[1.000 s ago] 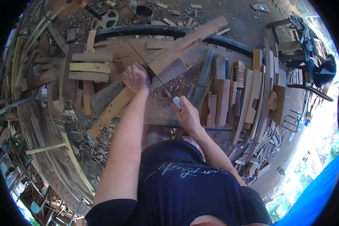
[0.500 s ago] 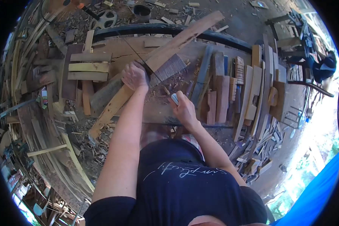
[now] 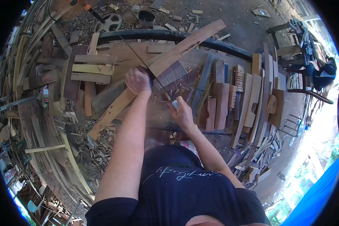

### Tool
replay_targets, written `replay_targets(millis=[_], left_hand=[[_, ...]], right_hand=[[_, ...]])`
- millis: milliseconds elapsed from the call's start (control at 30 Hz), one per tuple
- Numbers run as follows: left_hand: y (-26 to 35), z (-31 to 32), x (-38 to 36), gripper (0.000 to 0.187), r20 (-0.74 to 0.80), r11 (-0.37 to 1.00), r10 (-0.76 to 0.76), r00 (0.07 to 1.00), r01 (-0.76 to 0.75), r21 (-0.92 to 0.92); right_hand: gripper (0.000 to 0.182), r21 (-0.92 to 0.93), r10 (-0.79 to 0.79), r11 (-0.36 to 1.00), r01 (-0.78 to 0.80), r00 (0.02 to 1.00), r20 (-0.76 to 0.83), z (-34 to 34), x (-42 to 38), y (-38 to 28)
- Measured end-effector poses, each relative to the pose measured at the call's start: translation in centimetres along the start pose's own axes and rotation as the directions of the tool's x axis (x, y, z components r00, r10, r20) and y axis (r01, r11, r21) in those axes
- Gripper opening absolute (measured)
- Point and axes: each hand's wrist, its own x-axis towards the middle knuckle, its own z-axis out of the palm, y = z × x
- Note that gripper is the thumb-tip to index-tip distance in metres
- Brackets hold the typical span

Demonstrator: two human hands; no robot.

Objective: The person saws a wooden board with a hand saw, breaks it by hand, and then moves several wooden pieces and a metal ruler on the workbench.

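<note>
A long light-brown wooden board (image 3: 188, 45) lies slantwise over a low wooden bench (image 3: 133, 47). My left hand (image 3: 138, 80) is closed over the board near its middle, beside the saw. The thin dark blade of a handsaw (image 3: 135, 52) crosses the board right by those fingers. My right hand (image 3: 184, 114) is wrapped round the saw's pale-blue handle, on the near side of the board. Beneath the board sits a dark, ridged wood block (image 3: 172, 74), with sawdust around it. How deep the blade sits in the wood is hidden.
Short slats (image 3: 92, 68) are stacked to the left. Several wood blocks and strips (image 3: 222, 100) stand in rows to the right. A black bucket (image 3: 146, 17) and a spoked wheel (image 3: 108, 23) are beyond the bench. A person in dark clothing (image 3: 322, 73) is at the far right.
The whole view has shifted slightly, so the bench and board sit lower in it. Both hands keep their hold; the saw stays across the board at nearly the same place.
</note>
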Motion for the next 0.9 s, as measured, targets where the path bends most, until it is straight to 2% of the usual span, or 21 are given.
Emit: replay_targets(millis=[33, 100, 333, 400, 467, 533, 600, 667, 800, 900], left_hand=[[0.0, 0.0, 0.1, 0.035, 0.004, 1.0, 0.0, 1.0, 0.0, 0.003], [0.0, 0.0, 0.5, 0.035, 0.108, 0.997, -0.057, 0.993, 0.062, -0.04], [0.3, -1.1, 0.6, 0.033, 0.061, 0.996, -0.045, 0.997, 0.05, -0.075], [0.3, -1.5, 0.7, 0.03, 0.107, 0.994, -0.034, 0.994, 0.045, -0.099], [0.3, -1.4, 0.4, 0.029, 0.118, 0.992, -0.033, 0.992, 0.047, -0.115], [0.5, -1.2, 0.6, 0.028, 0.113, 0.99, -0.045, 0.993, 0.059, -0.127], [0.4, -1.0, 0.4, 0.026, 0.105, 0.991, -0.068, 0.992, 0.079, -0.11], [0.2, -1.3, 0.3, 0.026, 0.112, 0.993, -0.062, 0.992, 0.072, -0.094], [0.5, -1.1, 0.4, 0.028, 0.053, 0.991, -0.057, 0.997, 0.063, -0.119], [0.3, -1.3, 0.5, 0.029, 0.063, 0.994, -0.026, 0.998, 0.032, -0.107]], right_hand=[[0.027, 0.0, 0.004, 1.0, -0.004, 1.0, 0.004, -0.7, 0.0, -1.0], [0.027, -0.03, 0.042, 0.999, -0.041, 0.999, 0.031, -2.6, 0.2, -3.2], [0.026, -0.115, 0.038, 0.993, -0.026, 0.994, 0.103, -5.0, 1.1, -6.6], [0.028, -0.087, 0.056, 0.995, -0.047, 0.994, 0.098, -5.0, 1.4, -6.2], [0.028, -0.079, 0.048, 0.996, -0.042, 0.995, 0.084, -2.9, 1.0, -3.0], [0.029, 0.075, 0.084, 0.993, -0.088, 0.994, 0.066, -0.9, 0.6, -0.6], [0.029, 0.105, 0.117, 0.987, -0.122, 0.992, 0.056, -0.2, 0.3, -0.5], [0.027, 0.032, 0.158, 0.987, -0.16, 0.985, 0.065, -1.8, 0.2, -2.6], [0.025, -0.036, 0.114, 0.993, -0.111, 0.99, 0.087, -7.7, -3.9, -5.0], [0.024, -0.091, 0.208, 0.976, -0.197, 0.97, 0.127, -10.8, -8.5, -4.7]])
